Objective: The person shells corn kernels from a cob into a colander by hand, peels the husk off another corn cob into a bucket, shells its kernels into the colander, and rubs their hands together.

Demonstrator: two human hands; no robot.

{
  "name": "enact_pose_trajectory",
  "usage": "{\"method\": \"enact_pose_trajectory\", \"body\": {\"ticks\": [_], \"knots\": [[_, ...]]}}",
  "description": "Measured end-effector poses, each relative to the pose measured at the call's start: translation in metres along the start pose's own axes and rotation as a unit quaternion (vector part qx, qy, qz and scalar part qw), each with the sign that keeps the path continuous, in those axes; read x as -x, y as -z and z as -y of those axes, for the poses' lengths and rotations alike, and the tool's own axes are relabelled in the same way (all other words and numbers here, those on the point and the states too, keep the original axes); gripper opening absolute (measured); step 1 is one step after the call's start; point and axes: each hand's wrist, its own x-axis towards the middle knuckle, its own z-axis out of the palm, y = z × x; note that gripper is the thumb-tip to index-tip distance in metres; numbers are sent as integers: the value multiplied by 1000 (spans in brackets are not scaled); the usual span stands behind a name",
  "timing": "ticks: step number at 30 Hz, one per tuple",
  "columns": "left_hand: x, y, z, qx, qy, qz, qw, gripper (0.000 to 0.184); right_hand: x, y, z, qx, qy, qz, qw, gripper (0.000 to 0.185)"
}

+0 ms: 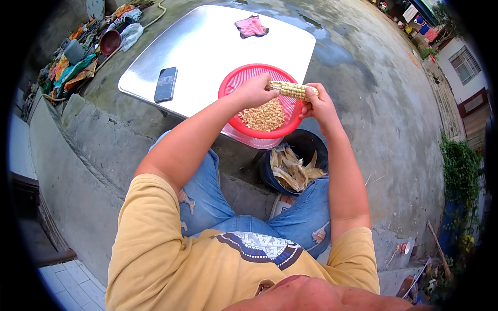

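An ear of dried corn [291,90], pale yellow with kernels in rows, lies nearly level between my hands above the red plastic basket [226,79]. My left hand [254,93] is closed around its left end, where some of the cob looks bare. At the other end my right hand [320,106] grips it with the thumb on top. Loose corn kernels [263,115] are piled in the basket below. The basket sits at the near right corner of the shiny table [202,46]. My fingers partly hide both ends of the ear.
A phone [166,84] lies at the table's left, and a pink cloth [251,26] near its far edge. Beneath the basket, a dark bucket [265,175] holds dry husks [291,168] between my knees. Piled clutter [72,67] lines the wall at left.
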Motion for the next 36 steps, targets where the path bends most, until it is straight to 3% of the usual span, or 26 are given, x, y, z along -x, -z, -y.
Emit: {"method": "enact_pose_trajectory", "body": {"ticks": [6, 9, 21, 24, 27, 36], "knots": [[8, 8, -9, 80, 50, 53, 994, 44, 0, 1, -1, 10, 2, 1, 1000, 33], [4, 2, -9, 67, 70, 25, 995, 49, -1, 1, -3, 16, 3, 7, 1000, 32], [4, 3, -5, 73, 54, 36, 995, 42, -1, 0, -1, 14, 8, -1, 1000, 31], [7, 6, -16, 97, 125, 45, 986, 44, -3, 0, -4, 41, 16, 0, 999, 31], [7, 5, -15, 89, 133, 39, 986, 46, -3, -2, -4, 52, 24, 1, 998, 31], [1, 3, -3, 77, 107, 46, 990, 41, -3, -1, -5, 34, 25, -2, 999, 31]]}}
